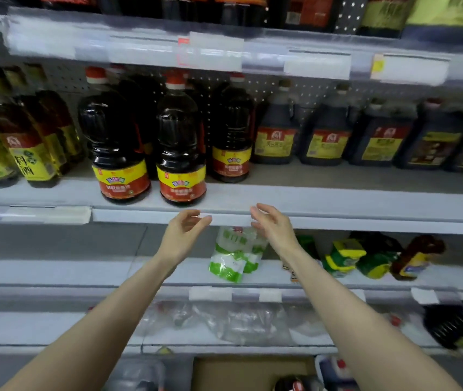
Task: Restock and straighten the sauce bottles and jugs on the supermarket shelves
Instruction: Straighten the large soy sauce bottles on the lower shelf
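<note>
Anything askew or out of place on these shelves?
Yes. On the lower shelf a brown bottle leans over, and the green-and-yellow bottles beside it lie tipped. Above, the third red-capped soy sauce bottle sits further back than the two front soy sauce bottles.

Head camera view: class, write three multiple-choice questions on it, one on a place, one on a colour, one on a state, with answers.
1. Where is the green-and-white pouch relative to the dark sauce bottles? A above; B one level below; C beside.
2. Those bottles' caps are: A blue; B green; C red.
3. The left hand and right hand are: A open, empty; B gripping bottles; C gripping a jug.
Answers: B, it sits lower than them; C, red caps show; A, fingers relaxed, holding nothing.
</note>
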Tool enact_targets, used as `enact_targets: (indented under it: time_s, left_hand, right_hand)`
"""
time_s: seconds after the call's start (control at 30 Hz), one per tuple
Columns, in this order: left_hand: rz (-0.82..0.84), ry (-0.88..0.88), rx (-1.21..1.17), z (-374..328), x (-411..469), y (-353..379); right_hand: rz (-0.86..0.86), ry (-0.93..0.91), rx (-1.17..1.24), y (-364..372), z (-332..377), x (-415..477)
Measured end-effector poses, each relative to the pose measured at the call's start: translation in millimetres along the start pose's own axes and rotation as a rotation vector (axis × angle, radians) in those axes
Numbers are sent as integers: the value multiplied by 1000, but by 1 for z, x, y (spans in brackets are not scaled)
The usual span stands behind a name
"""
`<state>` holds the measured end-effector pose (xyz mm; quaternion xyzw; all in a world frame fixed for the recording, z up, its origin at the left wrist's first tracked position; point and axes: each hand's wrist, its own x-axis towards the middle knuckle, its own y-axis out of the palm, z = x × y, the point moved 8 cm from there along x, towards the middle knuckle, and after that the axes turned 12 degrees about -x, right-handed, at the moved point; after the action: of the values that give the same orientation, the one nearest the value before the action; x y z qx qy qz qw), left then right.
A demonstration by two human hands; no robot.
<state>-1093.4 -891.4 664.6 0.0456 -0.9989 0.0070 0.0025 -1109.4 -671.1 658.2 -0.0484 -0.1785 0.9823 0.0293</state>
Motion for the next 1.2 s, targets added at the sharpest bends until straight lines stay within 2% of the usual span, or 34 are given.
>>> enact_targets:
  time_s: [0.2, 0.33, 0.47, 0.7, 0.93, 1.2]
  left_hand:
    - [-52, -42, 7, 34, -55, 92]
    - [-67, -140, -3, 77, -82, 134]
    - [-7, -257, 22, 123, -100, 169]
    - [66, -474, 62, 260, -131, 195]
    - [125, -654, 100, 415, -163, 208]
    - [157, -781, 143, 572, -186, 227]
  right_hand:
    - [39, 20, -13, -77, -71, -34]
    - [88, 112, -53, -109, -128, -53]
    - [97, 175, -60, -124, -189, -69]
    - [142, 401, -108, -106, -348, -98]
    - [78, 658, -48, -71, -501, -129]
    - [16, 853, 0, -26, -654, -151]
